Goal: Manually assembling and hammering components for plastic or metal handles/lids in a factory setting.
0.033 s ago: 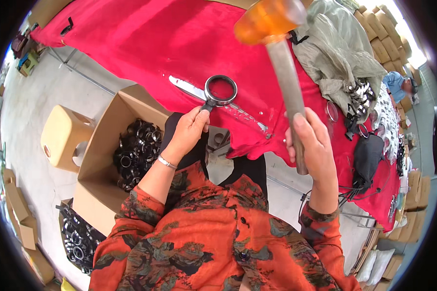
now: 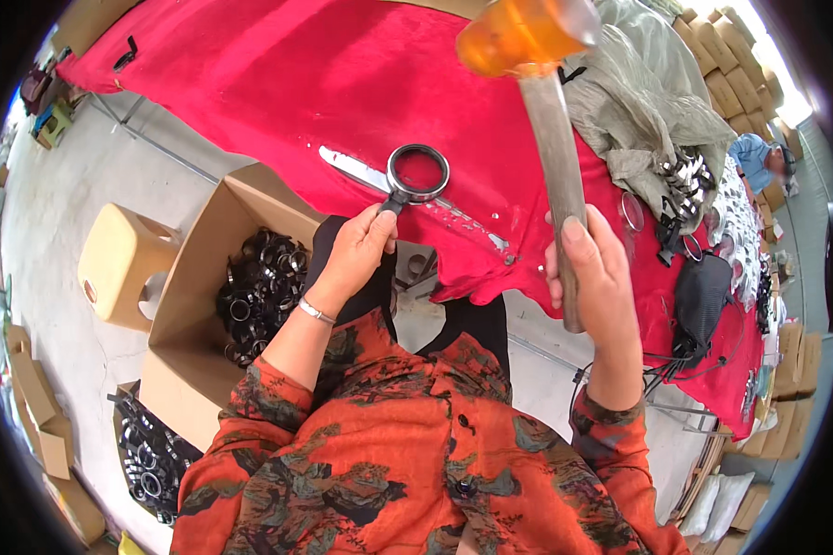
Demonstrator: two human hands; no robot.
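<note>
My left hand (image 2: 354, 254) is closed round the short black handle of a magnifying glass (image 2: 417, 174), held just above the red cloth. Its round rim is black and silver, and red shows through the ring; I cannot tell whether a lens sits in it. Raised to the right, my right hand (image 2: 600, 277) grips a mallet (image 2: 559, 157) low on its greyish wooden handle. The mallet's translucent orange head is up at the top of the view, apart from the magnifying glass. A worn metal bar (image 2: 354, 170) lies on the cloth beneath the ring.
Red cloth (image 2: 278, 65) covers the table. A cardboard box (image 2: 190, 370) of black ring parts stands left, beside a tan stool (image 2: 120, 264). Right are a grey-green plastic sheet (image 2: 662, 102), metal parts and a black pouch (image 2: 701, 301). A person (image 2: 757, 165) is at far right.
The mallet has shifted slightly to the right with my right hand's tilt. The magnifying glass has moved a touch to the left. Both hands keep their grips.
</note>
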